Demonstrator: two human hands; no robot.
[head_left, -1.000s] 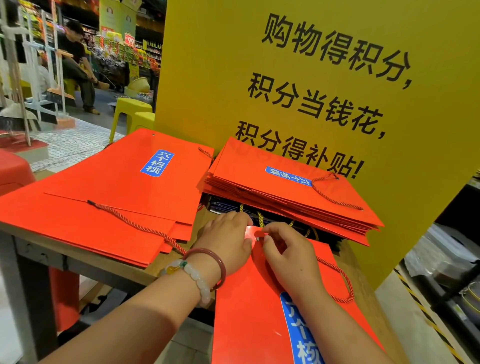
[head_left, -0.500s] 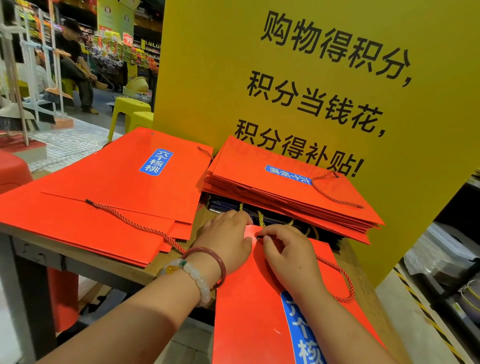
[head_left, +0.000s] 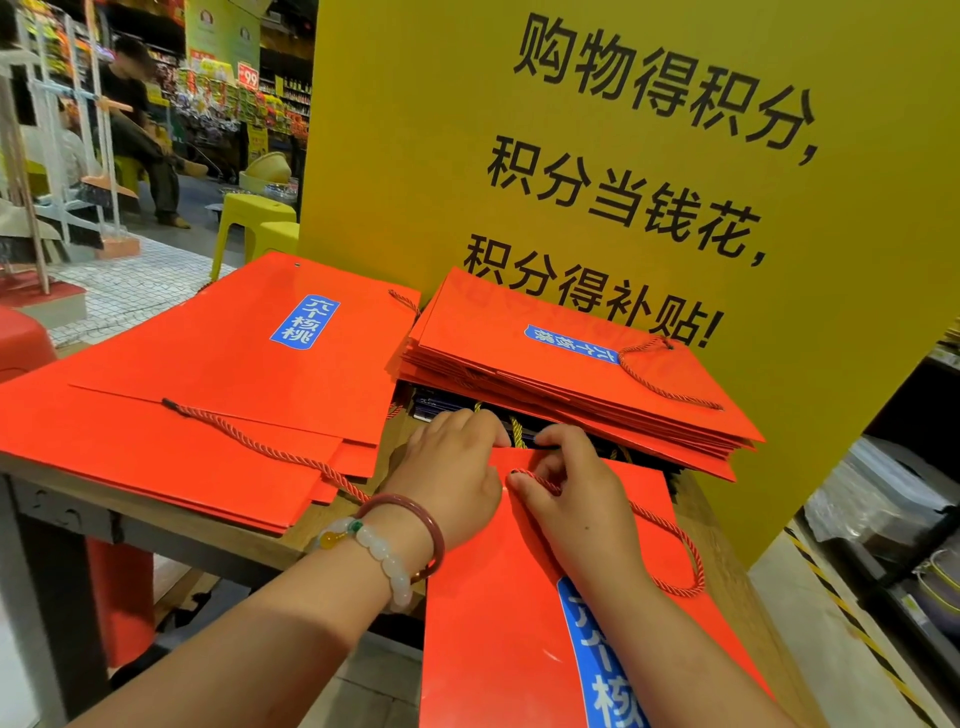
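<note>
Yellow sign (head_left: 649, 171) behind stacked red bags (head_left: 493, 338); yellow stools (head_left: 254, 208), perhaps plastic.

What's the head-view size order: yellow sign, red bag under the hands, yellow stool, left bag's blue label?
1. yellow sign
2. red bag under the hands
3. yellow stool
4. left bag's blue label
Stool is farther away, so its rank is unsure.

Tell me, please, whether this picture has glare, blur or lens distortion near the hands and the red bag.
Head view: even indoor light, no hard shadows; the left hand, the right hand and the red bag are sharp; the glossy bag stack mirrors letters of the yellow sign; the wide lens slants its edges; the far shop aisle is soft.
</note>
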